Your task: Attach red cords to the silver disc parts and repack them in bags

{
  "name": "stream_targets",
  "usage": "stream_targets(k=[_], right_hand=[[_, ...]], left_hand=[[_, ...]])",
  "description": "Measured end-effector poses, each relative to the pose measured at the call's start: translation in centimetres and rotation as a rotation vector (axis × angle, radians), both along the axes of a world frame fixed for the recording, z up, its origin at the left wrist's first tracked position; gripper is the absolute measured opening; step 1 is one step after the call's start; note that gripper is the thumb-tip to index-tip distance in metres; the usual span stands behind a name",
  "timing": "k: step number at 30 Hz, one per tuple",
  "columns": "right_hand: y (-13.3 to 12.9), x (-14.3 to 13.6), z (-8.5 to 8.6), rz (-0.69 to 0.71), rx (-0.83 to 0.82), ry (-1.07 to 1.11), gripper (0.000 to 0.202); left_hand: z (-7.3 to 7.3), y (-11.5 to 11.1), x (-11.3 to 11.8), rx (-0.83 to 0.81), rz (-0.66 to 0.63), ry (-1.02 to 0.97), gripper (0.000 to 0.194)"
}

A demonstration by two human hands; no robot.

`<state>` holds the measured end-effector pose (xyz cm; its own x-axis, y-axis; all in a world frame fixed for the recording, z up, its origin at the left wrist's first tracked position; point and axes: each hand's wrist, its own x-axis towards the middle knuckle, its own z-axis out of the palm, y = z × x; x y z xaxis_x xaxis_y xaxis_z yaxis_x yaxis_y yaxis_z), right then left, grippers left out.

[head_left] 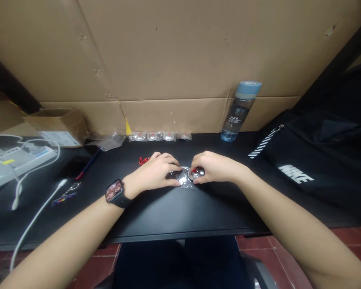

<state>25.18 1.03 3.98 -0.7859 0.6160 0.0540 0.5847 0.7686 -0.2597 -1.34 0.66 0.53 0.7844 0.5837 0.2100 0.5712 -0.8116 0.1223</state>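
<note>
A small transparent plastic bag (185,181) lies on the black tabletop between my hands. My left hand (159,171) is closed on its left side, thumb and fingers pinching the film. My right hand (214,166) grips a small round shiny disc (199,172) with a silvery rim, tilted up at the right end of the bag. Whether the disc is partly inside the bag, I cannot tell. Just behind my left hand is a bit of red cord (143,161). A row of several round pieces in transparent wrappers (168,136) lies along the back of the table.
A water bottle (235,116) with a blue lid leans against the cardboard wall (180,60). To the right sits a black bag (291,176). On the left are a cardboard box (58,126), a white power strip (18,162), white cables, a pen (87,166) and a keychain (64,197).
</note>
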Motion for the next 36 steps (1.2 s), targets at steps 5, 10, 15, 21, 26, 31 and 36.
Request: stream_targets(k=[5, 10, 15, 21, 26, 31, 36], right_hand=[[-0.1, -0.2, -0.1, 0.008, -0.016, 0.005, 0.019], [-0.3, -0.3, 0.0, 0.042, 0.005, 0.082, 0.018], [-0.7, -0.5, 0.4, 0.06, -0.016, 0.088, 0.015], [-0.6, -0.6, 0.4, 0.031, -0.042, -0.002, 0.013], [-0.2, -0.8, -0.4, 0.05, -0.048, 0.067, 0.019], [0.1, -0.9, -0.8, 0.029, -0.068, 0.14, 0.03], [0.7, 0.0, -0.5, 0.074, -0.24, 0.213, 0.038]], left_hand=[[0.0, -0.1, 0.0, -0.002, 0.013, 0.016, 0.047], [0.1, 0.0, -0.1, -0.017, 0.007, 0.007, 0.049], [0.0, 0.0, -0.1, -0.01, 0.004, -0.004, 0.051], [-0.1, 0.0, -0.1, -0.019, 0.002, -0.005, 0.051], [-0.1, 0.0, 0.0, -0.031, 0.006, -0.005, 0.051], [0.0, 0.0, -0.1, -0.038, 0.009, -0.003, 0.048], [-0.1, 0.1, -0.1, -0.048, 0.004, -0.019, 0.046]])
